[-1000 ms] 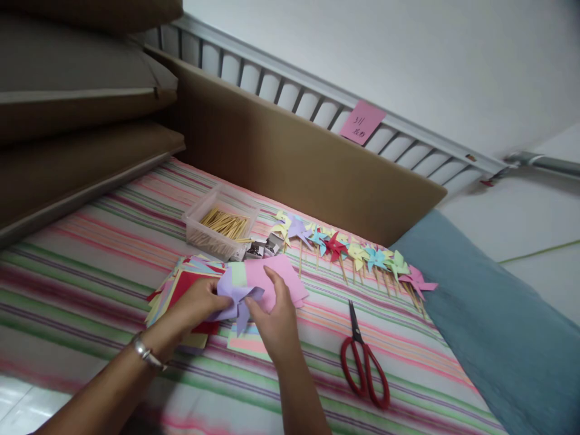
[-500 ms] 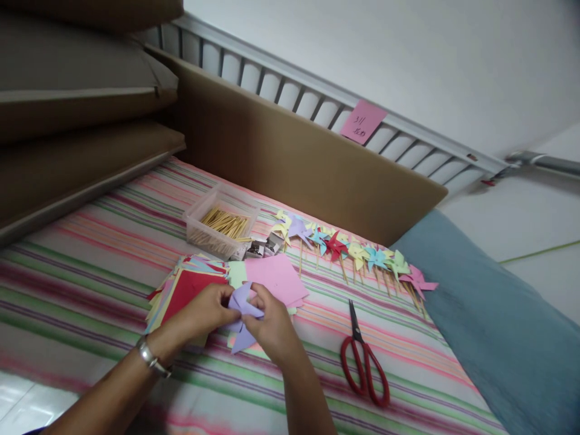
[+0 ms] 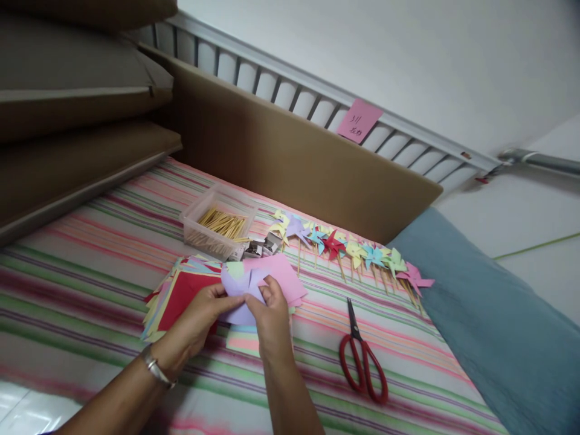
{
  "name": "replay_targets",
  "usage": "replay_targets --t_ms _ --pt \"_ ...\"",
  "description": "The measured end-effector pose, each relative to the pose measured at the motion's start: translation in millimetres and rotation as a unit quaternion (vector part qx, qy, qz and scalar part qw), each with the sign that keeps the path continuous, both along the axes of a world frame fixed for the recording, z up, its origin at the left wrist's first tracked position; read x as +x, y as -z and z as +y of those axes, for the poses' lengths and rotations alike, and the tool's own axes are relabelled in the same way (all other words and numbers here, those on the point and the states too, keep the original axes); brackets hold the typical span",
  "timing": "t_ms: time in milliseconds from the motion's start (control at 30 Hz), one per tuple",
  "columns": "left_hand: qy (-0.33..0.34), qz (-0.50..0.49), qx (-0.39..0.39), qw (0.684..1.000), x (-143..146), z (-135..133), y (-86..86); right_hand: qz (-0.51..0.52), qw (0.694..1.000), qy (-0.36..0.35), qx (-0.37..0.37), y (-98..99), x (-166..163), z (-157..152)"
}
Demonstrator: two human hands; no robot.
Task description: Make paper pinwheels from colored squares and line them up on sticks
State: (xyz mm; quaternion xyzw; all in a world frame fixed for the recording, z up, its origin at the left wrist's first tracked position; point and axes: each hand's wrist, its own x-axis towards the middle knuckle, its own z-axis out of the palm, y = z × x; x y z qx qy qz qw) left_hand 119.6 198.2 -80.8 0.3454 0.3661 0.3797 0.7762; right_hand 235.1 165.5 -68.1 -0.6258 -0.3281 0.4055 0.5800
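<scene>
Both of my hands hold one lilac paper piece (image 3: 239,289) just above a striped cloth (image 3: 90,260). My left hand (image 3: 199,317) pinches its left edge with thumb and fingers closed. My right hand (image 3: 270,317) pinches its middle, where the folded corners meet. Under and beside the lilac piece lie a stack of coloured paper squares (image 3: 176,290), red on top, and a pink sheet (image 3: 283,275). A metal bracelet sits on my left wrist.
A clear plastic box of wooden sticks (image 3: 220,226) stands behind the paper. A row of finished paper pinwheels (image 3: 348,251) runs to the right. Red-handled scissors (image 3: 360,356) lie right of my hands. A cardboard panel (image 3: 294,163) stands behind, a blue cloth (image 3: 493,338) at right.
The lilac paper was folded in tighter half a second ago and now lies flatter and more spread between my fingers. My hands stayed in place; the view shifted slightly.
</scene>
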Motion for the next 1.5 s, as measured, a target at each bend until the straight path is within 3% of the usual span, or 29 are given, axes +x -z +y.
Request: replay_targets --t_ms 200,367,767,1333,1500 --pt "-0.034 -0.008 -0.011 0.999 -0.3 0.0 -2.5 0.021 1.000 0.012 0.003 2.9 -4.5 1.2" --pt "-0.058 0.025 -0.016 0.998 -2.0 4.1 -4.5 0.087 0.995 -0.031 0.028 -0.7 -5.5 1.0" --pt "-0.019 0.048 0.002 0.999 -16.6 14.6 -6.3 0.247 0.958 -0.143 0.006 -1.4 8.6 -1.7" --pt "0.005 0.057 0.027 0.998 -17.8 13.6 -1.3 0.186 0.975 -0.120 -0.016 4.5 9.7 -2.1" --pt "0.001 0.050 0.010 0.999 -19.1 15.4 -7.5 0.167 0.980 -0.107 -0.025 2.2 9.5 -0.7"
